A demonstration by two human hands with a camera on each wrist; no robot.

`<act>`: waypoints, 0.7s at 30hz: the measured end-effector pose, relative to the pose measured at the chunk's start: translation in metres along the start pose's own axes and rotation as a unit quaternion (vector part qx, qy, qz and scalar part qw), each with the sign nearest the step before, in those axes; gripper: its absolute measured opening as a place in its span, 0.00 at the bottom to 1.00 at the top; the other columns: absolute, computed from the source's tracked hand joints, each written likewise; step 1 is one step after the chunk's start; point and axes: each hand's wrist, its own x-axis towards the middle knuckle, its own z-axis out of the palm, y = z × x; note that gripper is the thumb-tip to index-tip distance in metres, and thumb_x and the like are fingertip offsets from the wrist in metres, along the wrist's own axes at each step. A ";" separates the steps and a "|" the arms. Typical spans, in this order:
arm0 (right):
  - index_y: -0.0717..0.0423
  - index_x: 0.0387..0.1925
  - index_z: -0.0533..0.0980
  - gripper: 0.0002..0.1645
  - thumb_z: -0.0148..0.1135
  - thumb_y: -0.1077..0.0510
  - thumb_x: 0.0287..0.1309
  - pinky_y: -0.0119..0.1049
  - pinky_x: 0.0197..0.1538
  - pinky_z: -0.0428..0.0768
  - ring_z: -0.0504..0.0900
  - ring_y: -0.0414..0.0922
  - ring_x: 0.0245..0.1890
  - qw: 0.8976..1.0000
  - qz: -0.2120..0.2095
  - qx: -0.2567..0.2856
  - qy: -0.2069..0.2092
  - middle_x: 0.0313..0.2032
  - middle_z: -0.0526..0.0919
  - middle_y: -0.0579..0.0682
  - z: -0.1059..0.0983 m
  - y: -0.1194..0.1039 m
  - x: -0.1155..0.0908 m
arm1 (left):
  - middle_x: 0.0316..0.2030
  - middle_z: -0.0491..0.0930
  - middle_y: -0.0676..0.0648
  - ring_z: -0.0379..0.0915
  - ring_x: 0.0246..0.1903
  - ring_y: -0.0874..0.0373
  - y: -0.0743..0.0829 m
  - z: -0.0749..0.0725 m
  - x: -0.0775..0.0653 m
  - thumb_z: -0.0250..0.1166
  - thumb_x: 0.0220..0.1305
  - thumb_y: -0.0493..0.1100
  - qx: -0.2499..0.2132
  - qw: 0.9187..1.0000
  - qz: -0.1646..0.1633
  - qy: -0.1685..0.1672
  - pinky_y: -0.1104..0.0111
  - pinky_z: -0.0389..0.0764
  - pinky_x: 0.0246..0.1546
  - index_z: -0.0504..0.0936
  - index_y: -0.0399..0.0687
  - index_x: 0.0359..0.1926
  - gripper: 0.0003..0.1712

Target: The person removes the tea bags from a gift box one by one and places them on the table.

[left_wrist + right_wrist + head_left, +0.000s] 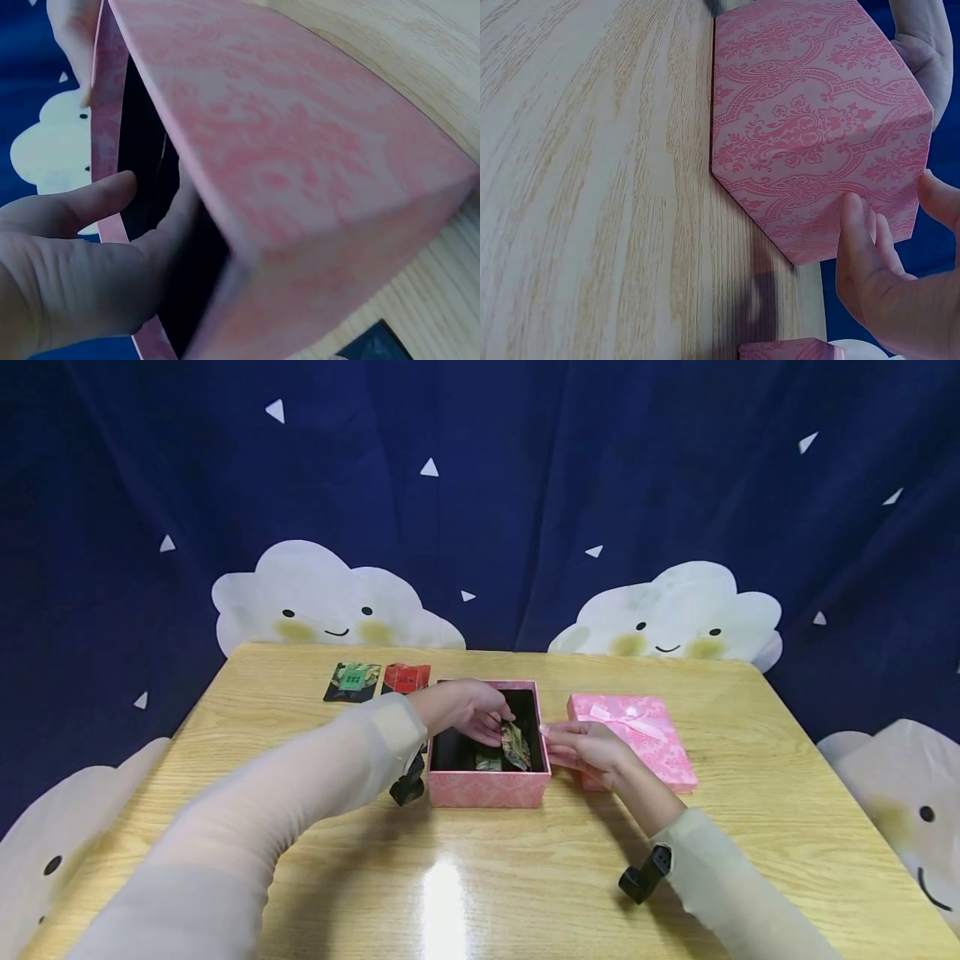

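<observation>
Where the left hand (477, 710) reaches, a packet (516, 747) lies beside it.

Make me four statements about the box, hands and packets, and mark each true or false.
1. The left hand reaches into the pink box. True.
2. The lid covers the box. False: the lid lies on the table, right of the box.
3. The right hand is at the box's right side. True.
4. The red packet is inside the box. False: the red packet lies beside the green packet.
</observation>
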 end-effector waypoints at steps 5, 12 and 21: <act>0.77 0.57 0.64 0.25 0.55 0.62 0.66 0.29 0.46 0.85 0.86 0.36 0.36 1.000 -0.007 -0.002 -0.003 0.30 0.86 0.43 -0.001 0.001 0.000 | 0.48 0.78 0.33 0.79 0.43 0.41 0.000 -0.001 0.070 0.62 0.61 0.33 0.005 1.000 0.007 -0.022 0.59 0.87 0.42 0.77 0.34 0.46 0.12; 0.75 0.56 0.66 0.24 0.56 0.61 0.65 0.30 0.46 0.85 0.86 0.36 0.36 1.000 -0.004 -0.002 0.004 0.31 0.86 0.43 0.001 0.001 0.000 | 0.52 0.77 0.31 0.78 0.49 0.42 0.000 0.001 0.092 0.56 0.62 0.30 0.079 0.996 0.030 0.005 0.58 0.87 0.41 0.74 0.32 0.50 0.15; 0.71 0.53 0.68 0.20 0.57 0.61 0.65 0.30 0.46 0.85 0.86 0.35 0.35 1.000 -0.003 -0.007 0.013 0.30 0.86 0.42 0.001 0.002 -0.002 | 0.63 0.68 0.29 0.72 0.60 0.41 0.004 0.000 0.017 0.55 0.62 0.28 0.117 0.991 0.067 0.016 0.58 0.85 0.47 0.64 0.29 0.64 0.28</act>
